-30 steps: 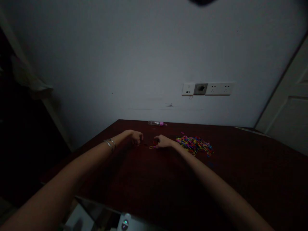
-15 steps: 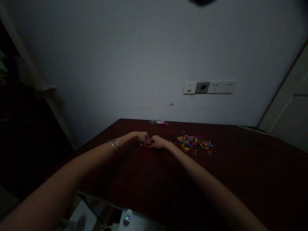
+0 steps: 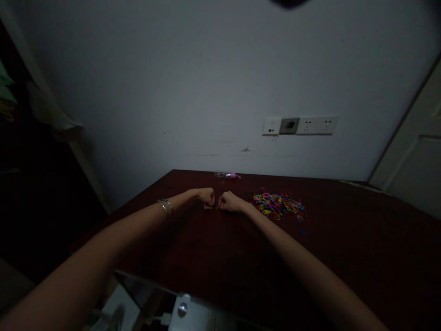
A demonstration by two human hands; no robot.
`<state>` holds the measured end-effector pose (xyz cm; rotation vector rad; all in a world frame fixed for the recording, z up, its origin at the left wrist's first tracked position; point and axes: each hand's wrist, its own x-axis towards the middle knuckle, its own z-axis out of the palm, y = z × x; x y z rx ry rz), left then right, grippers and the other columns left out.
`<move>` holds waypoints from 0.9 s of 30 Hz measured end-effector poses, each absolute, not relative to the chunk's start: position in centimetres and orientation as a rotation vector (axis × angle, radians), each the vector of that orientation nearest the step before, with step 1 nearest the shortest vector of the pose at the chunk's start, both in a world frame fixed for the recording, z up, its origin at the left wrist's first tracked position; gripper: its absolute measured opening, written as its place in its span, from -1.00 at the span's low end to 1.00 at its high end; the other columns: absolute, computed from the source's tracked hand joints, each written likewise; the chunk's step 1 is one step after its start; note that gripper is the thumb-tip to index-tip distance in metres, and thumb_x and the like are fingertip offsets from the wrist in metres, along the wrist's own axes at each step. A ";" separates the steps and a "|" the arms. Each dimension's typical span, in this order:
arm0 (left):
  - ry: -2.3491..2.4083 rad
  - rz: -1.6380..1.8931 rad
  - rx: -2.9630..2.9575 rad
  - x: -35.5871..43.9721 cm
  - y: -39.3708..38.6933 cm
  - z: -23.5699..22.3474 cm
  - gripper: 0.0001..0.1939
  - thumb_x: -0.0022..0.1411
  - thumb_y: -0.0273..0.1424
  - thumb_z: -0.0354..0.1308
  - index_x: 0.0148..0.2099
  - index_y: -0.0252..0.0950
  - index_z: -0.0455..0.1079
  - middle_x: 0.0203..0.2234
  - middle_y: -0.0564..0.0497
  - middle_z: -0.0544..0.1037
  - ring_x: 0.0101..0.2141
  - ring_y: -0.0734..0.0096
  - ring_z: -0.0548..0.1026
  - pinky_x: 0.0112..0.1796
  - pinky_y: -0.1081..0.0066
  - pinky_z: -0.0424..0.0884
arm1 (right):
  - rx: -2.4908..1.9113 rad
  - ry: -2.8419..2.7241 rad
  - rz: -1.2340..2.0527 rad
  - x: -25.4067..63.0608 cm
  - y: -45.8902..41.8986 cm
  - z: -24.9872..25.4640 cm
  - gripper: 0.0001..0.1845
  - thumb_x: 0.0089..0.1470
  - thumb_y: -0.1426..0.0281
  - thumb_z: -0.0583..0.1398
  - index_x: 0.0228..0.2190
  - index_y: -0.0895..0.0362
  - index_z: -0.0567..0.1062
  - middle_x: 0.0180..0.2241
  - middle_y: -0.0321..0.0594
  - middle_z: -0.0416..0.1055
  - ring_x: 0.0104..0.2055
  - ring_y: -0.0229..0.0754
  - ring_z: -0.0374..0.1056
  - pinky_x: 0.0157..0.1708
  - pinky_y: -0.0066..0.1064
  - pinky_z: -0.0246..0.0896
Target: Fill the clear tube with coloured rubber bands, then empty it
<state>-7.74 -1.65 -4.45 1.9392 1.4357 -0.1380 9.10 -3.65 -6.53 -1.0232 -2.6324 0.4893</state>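
Observation:
Over the dark reddish table (image 3: 206,248), my left hand (image 3: 207,196) is closed, its fingers curled and pointing down. Facing it across a narrow gap, my right hand (image 3: 229,201) is pinched shut. A thin, yellowish rubber band (image 3: 214,207) shows low between the fingertips of both hands and appears to reach from one to the other; its ends are hidden by the fingers. To the right of my right forearm lies a loose pile of multicoloured rubber bands (image 3: 279,204), pink, yellow, blue, red and green.
A clear tube with a pink cap (image 3: 225,175) lies near the wall behind my hands. Stray blue bands (image 3: 302,231) sit in front of the pile. Wall sockets (image 3: 315,125) are above the table. Below its front edge is a white device (image 3: 193,312).
My hands, which were touching at the fingertips, have moved slightly apart. The thin band now shows across the gap between them. The pile and the tube stay where they were.

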 end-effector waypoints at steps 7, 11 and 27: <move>1.415 0.141 1.855 -5.8 -0.4 -3.1 -0.95 -0.06 -0.62 0.07 -0.48 -0.42 0.30 -0.70 0.11 0.39 -0.61 0.56 0.41 -0.38 0.40 0.46 | -1.256 -2.361 0.494 17.7 -1.9 -4.8 -0.79 -0.19 0.55 0.14 -0.45 0.26 0.54 -0.50 -0.20 0.47 -0.47 -0.28 0.33 -0.49 -0.54 0.14; 1.338 0.437 1.841 -3.2 0.0 -2.7 -0.89 -0.02 -0.59 0.08 -0.34 -0.44 0.33 -0.60 0.05 0.42 -0.56 0.54 0.42 -0.40 0.40 0.45 | -1.321 -2.271 0.388 22.5 -1.6 -4.1 -0.81 -0.16 0.52 0.16 -0.42 0.22 0.53 -0.46 -0.21 0.48 -0.43 -0.26 0.36 -0.44 -0.51 0.19; 1.440 -0.639 1.881 -8.8 0.2 -3.8 -0.74 -0.30 -0.49 0.25 -0.43 -0.32 0.33 -0.64 0.00 0.45 -0.61 0.31 0.43 -0.57 0.29 0.43 | -1.431 -2.145 0.260 30.3 -1.5 -5.7 -0.76 -0.08 0.41 0.17 -0.32 0.18 0.55 -0.30 -0.13 0.52 -0.26 -0.11 0.42 -0.22 -0.36 0.27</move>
